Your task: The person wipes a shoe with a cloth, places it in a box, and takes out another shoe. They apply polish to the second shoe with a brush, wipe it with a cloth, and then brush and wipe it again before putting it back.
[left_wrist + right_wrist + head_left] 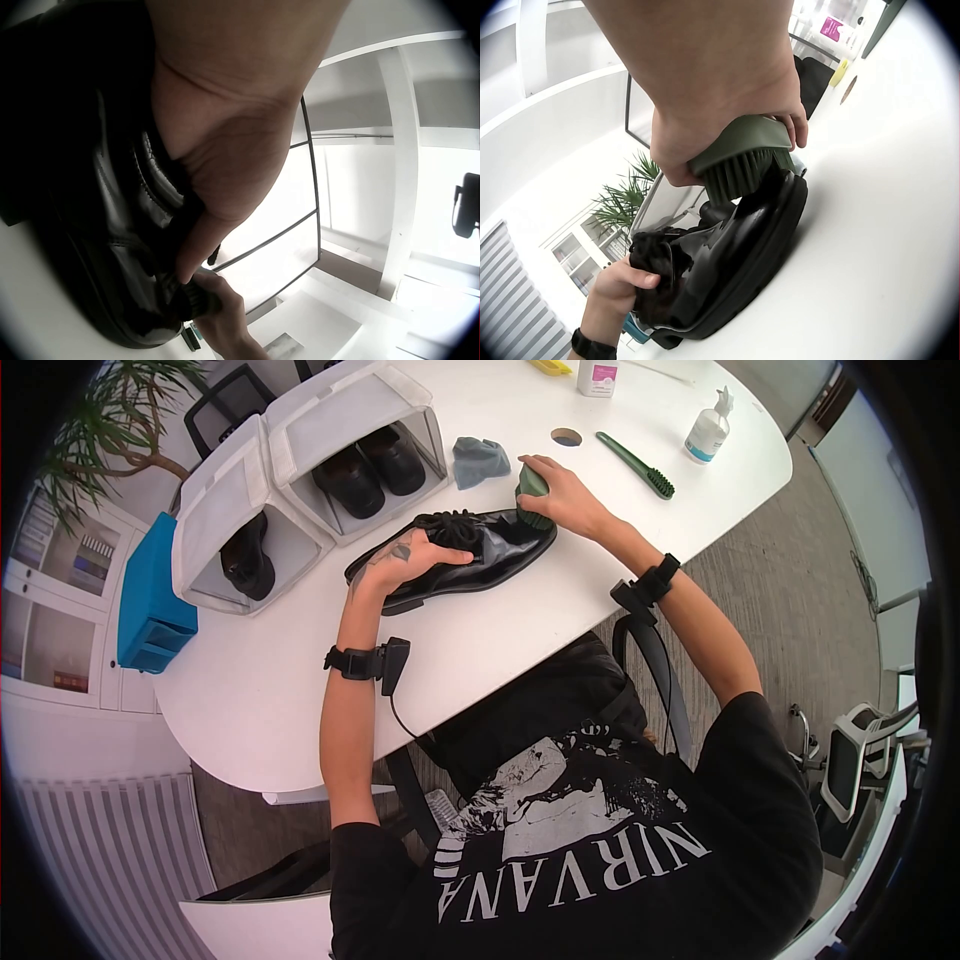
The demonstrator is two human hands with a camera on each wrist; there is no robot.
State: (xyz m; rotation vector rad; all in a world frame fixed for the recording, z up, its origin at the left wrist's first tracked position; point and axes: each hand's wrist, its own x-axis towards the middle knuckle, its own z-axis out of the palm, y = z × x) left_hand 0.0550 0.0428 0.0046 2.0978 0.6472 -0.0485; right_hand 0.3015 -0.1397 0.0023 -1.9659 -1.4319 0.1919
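Observation:
A glossy black lace-up shoe (505, 563) lies along the table with its toe to the right. My left hand (408, 558) holds it near the heel and laces, thumb along the near side; the fingers on the far side are mostly hidden. In my right hand (568, 502) is a green scrub brush (742, 150), gripped by its rounded back. Its dark bristles meet the toe of the shoe in the right wrist view. The left wrist view shows the shoe's shiny side (112, 187) beside the left thumb (199, 247).
Behind the shoe stand two clear-fronted shoe boxes (345, 415) with black shoes inside. A grey cloth (481, 463) lies beyond the toe. Farther right are a long green brush (637, 465), a pump bottle (708, 430) and a table hole (566, 437). A blue box (155, 595) stands left.

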